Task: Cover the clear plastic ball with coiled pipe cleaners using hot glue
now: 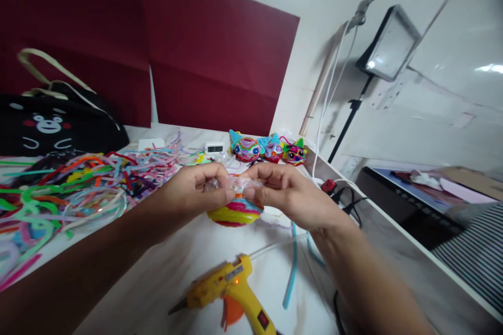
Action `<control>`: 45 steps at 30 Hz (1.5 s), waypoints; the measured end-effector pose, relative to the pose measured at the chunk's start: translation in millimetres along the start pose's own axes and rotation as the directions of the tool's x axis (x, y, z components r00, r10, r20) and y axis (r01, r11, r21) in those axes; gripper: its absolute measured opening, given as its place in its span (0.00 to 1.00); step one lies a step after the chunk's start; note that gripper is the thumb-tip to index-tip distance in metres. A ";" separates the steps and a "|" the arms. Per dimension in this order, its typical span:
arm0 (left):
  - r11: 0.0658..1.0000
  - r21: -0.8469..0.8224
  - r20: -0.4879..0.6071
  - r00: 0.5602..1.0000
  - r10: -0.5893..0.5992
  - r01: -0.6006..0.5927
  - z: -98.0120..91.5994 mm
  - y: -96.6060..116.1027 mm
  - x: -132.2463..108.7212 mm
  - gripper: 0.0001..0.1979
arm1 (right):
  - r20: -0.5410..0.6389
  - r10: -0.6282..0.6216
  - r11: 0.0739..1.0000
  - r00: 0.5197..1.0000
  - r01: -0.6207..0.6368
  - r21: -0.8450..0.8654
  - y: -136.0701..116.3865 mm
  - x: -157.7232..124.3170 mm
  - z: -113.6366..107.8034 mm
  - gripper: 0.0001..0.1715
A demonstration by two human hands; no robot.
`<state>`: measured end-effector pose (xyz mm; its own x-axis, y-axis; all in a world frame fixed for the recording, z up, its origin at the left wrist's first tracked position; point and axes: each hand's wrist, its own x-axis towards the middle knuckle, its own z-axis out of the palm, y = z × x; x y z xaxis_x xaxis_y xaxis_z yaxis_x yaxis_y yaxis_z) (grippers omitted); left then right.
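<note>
Yellow-striped, the ball (234, 216) is being held beyond the glue gun (218, 285), its long axis partly hidden, with the left hand (195, 188) and right hand (286, 188) equally near, both pinching its upper edge beside crinkled clear plastic (239, 182).

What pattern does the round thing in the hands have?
The round thing has stripes, including yellow, pinkish-red and light blue, in the head view.

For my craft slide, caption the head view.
Left hand and right hand pinch a rounded, striped pipe-cleaner craft beyond a yellow hot-glue gun on the white table.
</note>
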<state>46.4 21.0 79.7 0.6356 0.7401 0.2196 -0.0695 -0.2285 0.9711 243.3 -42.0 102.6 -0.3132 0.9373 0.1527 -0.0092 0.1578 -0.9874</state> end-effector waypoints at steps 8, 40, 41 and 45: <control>0.997 0.076 -0.042 0.999 -0.024 0.027 3.7 1.8 -10.1 0.12 | 0.027 -0.041 0.993 0.999 0.043 -0.111 7.5 0.2 6.2 0.07; 0.969 -0.243 -0.308 0.944 -0.119 0.043 3.3 -1.4 -7.9 0.12 | -0.398 -0.429 0.895 0.811 0.322 -0.308 2.9 6.7 -11.0 0.06; 0.968 -0.250 -0.294 0.949 -0.114 0.038 2.3 -3.6 -6.9 0.12 | -0.404 -0.431 0.895 0.807 0.328 -0.301 2.2 6.1 -11.6 0.06; 0.956 -0.291 -0.255 0.960 -0.120 0.042 0.8 -9.4 -5.7 0.12 | -0.393 -0.414 0.903 0.821 0.316 -0.291 -0.4 3.3 -11.5 0.05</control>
<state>44.0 18.5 69.3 0.4225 0.8986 0.1183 -0.2637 -0.0029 0.9646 253.2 -35.4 103.9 0.1203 0.8263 0.5502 0.1692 0.5291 -0.8315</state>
